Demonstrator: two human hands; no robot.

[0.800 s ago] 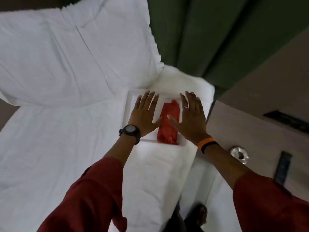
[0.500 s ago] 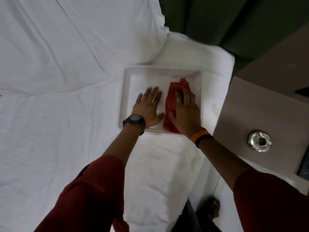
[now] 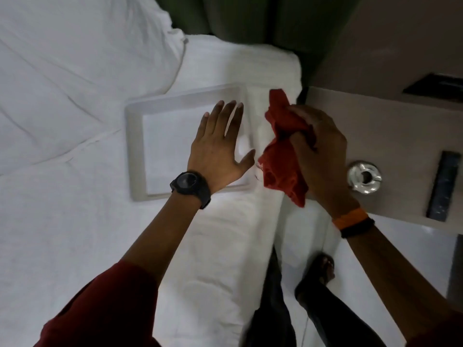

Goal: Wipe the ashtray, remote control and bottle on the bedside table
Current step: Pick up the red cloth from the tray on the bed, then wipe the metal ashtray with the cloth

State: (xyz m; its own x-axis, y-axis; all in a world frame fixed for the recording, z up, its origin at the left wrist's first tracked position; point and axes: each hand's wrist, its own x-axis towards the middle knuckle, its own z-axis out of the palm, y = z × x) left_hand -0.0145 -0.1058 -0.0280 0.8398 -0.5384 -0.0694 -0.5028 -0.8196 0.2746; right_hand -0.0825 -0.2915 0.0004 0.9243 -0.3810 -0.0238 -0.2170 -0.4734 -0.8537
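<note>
My right hand (image 3: 318, 151) is shut on a crumpled red cloth (image 3: 283, 156) and holds it in the air between the bed and the bedside table (image 3: 400, 126). A shiny metal ashtray (image 3: 364, 177) stands on that table just right of the hand. Farther right lies a long black remote control (image 3: 444, 186). My left hand (image 3: 220, 146) hovers flat and open over the right part of a white tray (image 3: 136, 146) on the bed. No bottle is in view.
The white bed (image 3: 75, 196) with a pillow (image 3: 75, 46) fills the left side. A green headboard (image 3: 238, 16) stands behind. A dark panel (image 3: 436, 87) sits on the wall above the table. My feet (image 3: 318, 276) are on the floor in the gap below.
My right hand has closed on the red cloth, lifted it off the tray and carried it right, toward the bedside table. The left hand stays over the tray. The view has shifted right.
</note>
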